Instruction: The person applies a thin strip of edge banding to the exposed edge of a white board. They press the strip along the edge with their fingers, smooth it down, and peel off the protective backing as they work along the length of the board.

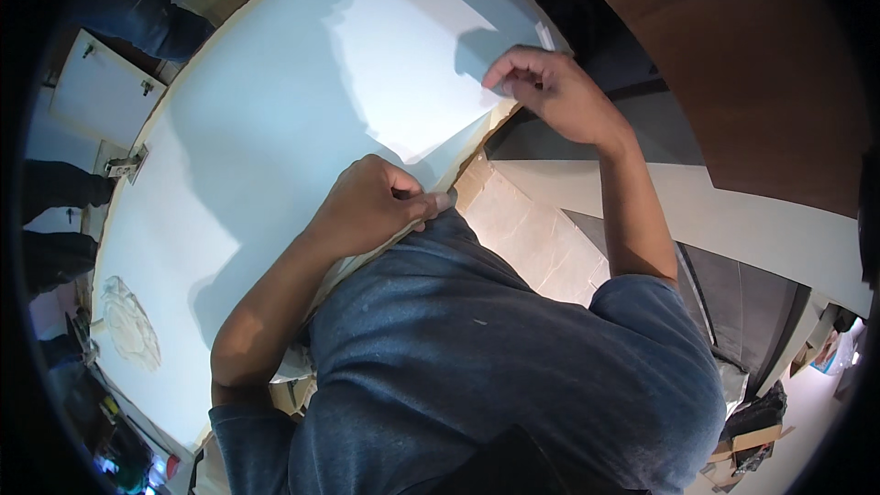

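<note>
Fingers of the left hand (pixel 362 206) are bunched at the near edge of a large white panel (pixel 275 82), beside the blue shirt (pixel 513 357), thumb against the rim, though I cannot tell whether anything is pinched. Above the panel's right end, the right hand (pixel 559 96) has its fingers loosely curled and slightly parted. A crumpled pale bundle (pixel 128 321) lies on the panel's left part, near a metal hinge (pixel 128 165) at its border.
</note>
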The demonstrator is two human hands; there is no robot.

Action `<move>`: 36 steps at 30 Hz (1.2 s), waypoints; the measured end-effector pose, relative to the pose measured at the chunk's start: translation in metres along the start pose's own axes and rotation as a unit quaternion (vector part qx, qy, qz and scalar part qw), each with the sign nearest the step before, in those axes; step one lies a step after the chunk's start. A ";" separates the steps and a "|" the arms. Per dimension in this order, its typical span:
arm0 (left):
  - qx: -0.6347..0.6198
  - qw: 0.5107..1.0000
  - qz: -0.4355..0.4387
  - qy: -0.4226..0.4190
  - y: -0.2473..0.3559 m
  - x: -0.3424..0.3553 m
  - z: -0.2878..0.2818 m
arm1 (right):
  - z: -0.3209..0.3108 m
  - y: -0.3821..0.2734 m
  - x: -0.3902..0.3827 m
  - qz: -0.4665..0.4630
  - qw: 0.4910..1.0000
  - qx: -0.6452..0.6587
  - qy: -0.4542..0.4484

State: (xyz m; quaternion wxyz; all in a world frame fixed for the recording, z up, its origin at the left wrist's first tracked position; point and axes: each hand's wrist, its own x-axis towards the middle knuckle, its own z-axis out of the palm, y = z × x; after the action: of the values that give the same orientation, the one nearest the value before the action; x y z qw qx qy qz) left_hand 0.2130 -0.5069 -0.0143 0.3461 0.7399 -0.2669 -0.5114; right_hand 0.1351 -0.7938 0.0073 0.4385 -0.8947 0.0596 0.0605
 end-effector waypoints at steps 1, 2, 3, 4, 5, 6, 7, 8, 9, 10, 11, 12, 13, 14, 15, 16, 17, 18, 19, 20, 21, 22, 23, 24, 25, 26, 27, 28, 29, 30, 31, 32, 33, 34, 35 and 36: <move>-0.021 1.000 0.007 -0.002 -0.002 0.001 0.000 | 0.002 0.000 -0.005 -0.013 0.999 -0.026 -0.016; -0.023 1.000 -0.001 -0.011 -0.002 0.002 -0.002 | 0.003 0.002 -0.007 -0.027 0.998 -0.052 -0.032; -0.024 0.999 -0.010 -0.020 -0.001 0.003 -0.005 | 0.005 0.009 -0.009 -0.057 0.996 -0.039 -0.059; -0.025 0.999 -0.019 -0.029 -0.002 0.003 -0.006 | 0.009 0.010 -0.010 -0.066 0.995 -0.044 -0.057; -0.027 0.999 -0.019 -0.032 -0.003 0.004 -0.007 | 0.014 0.009 -0.013 -0.074 0.995 -0.048 -0.056; -0.030 0.999 -0.020 -0.034 -0.004 0.004 -0.007 | 0.018 0.010 -0.014 -0.082 0.994 -0.053 -0.054; -0.031 0.999 -0.020 -0.036 -0.005 0.004 -0.007 | 0.022 0.013 -0.015 -0.072 0.994 -0.051 -0.068; -0.033 0.999 -0.019 -0.036 -0.007 0.004 -0.006 | 0.021 0.015 -0.015 -0.079 0.992 -0.069 -0.070; -0.035 0.999 -0.018 -0.036 -0.009 0.004 -0.005 | 0.020 0.018 -0.015 -0.087 0.990 -0.086 -0.071; -0.037 0.999 -0.014 -0.036 -0.010 0.005 -0.004 | 0.018 0.020 -0.014 -0.094 0.987 -0.106 -0.072; -0.033 0.999 -0.017 -0.031 -0.010 0.004 -0.003 | 0.018 0.021 -0.013 -0.096 0.987 -0.104 -0.070; -0.030 0.999 -0.019 -0.026 -0.008 0.004 -0.002 | 0.020 0.022 -0.012 -0.098 0.987 -0.103 -0.068; -0.027 0.999 -0.020 -0.022 -0.007 0.006 -0.001 | 0.019 0.025 -0.012 -0.099 0.988 -0.103 -0.065; -0.009 0.999 -0.028 -0.013 -0.004 0.007 0.000 | 0.019 0.026 -0.013 -0.104 0.986 -0.110 -0.069; 0.009 0.999 -0.035 -0.003 0.000 0.007 0.001 | 0.018 0.028 -0.014 -0.108 0.985 -0.117 -0.073; 0.026 0.999 -0.044 0.007 0.001 0.008 0.002 | 0.017 0.030 -0.015 -0.114 0.983 -0.122 -0.078; 0.030 0.998 -0.045 0.014 0.001 0.009 0.004 | 0.016 0.029 -0.017 -0.096 0.982 -0.137 -0.087; 0.034 0.998 -0.046 0.022 0.000 0.011 0.005 | 0.014 0.025 -0.020 -0.078 0.981 -0.151 -0.094; 0.038 0.998 -0.047 0.029 -0.001 0.012 0.006 | 0.012 0.022 -0.024 -0.060 0.979 -0.165 -0.102; 0.045 0.997 -0.048 0.034 0.000 0.012 0.006 | 0.010 0.018 -0.027 -0.069 0.978 -0.175 -0.093; 0.051 0.997 -0.048 0.039 0.002 0.011 0.006 | 0.008 0.013 -0.030 -0.078 0.976 -0.184 -0.083; 0.058 0.996 -0.048 0.044 0.004 0.010 0.006 | 0.006 0.010 -0.033 -0.087 0.974 -0.194 -0.074; 0.055 0.997 -0.046 0.042 0.003 0.011 0.007 | 0.005 0.009 -0.036 -0.083 0.972 -0.205 -0.076; 0.052 0.997 -0.043 0.041 0.000 0.012 0.008 | 0.003 0.008 -0.039 -0.079 0.970 -0.216 -0.078; 0.049 0.997 -0.039 0.040 -0.001 0.013 0.008 | 0.002 0.006 -0.042 -0.075 0.968 -0.228 -0.079; 0.054 0.997 -0.033 0.040 -0.001 0.012 0.008 | 0.000 0.003 -0.045 -0.075 0.966 -0.235 -0.078; 0.059 0.997 -0.028 0.041 -0.001 0.011 0.009 | -0.001 0.000 -0.048 -0.075 0.964 -0.242 -0.077; 0.064 0.997 -0.024 0.041 -0.001 0.010 0.009 | -0.002 -0.003 -0.050 -0.075 0.963 -0.249 -0.077; 0.061 0.997 -0.028 0.039 0.001 0.009 0.010 | -0.002 -0.006 -0.051 -0.073 0.963 -0.250 -0.074; 0.058 0.997 -0.032 0.038 0.003 0.007 0.010 | -0.003 -0.008 -0.052 -0.072 0.963 -0.251 -0.070; 0.055 0.997 -0.036 0.035 0.005 0.006 0.010 | -0.004 -0.009 -0.053 -0.070 0.963 -0.252 -0.067; 0.046 0.998 -0.032 0.033 0.006 0.005 0.010 | -0.004 -0.008 -0.052 -0.069 0.965 -0.244 -0.065; 0.037 0.998 -0.029 0.030 0.005 0.004 0.010 | -0.004 -0.005 -0.050 -0.069 0.967 -0.236 -0.064; 0.029 0.999 -0.023 0.026 0.004 0.004 0.009 | -0.002 -0.002 -0.047 -0.066 0.969 -0.229 -0.060; 0.017 0.999 -0.026 0.017 0.003 0.005 0.008 | 0.002 0.004 -0.043 -0.077 0.972 -0.219 -0.046; 0.006 1.000 -0.029 0.009 0.001 0.006 0.006 | 0.009 0.012 -0.037 -0.088 0.974 -0.208 -0.032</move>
State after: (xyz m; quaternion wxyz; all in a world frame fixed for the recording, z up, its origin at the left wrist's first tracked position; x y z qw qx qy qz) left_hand 0.2091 -0.5132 -0.0186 0.3291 0.7538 -0.2455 -0.5131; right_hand 0.0961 -0.7922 -0.0011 0.2482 -0.9656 -0.0472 0.0610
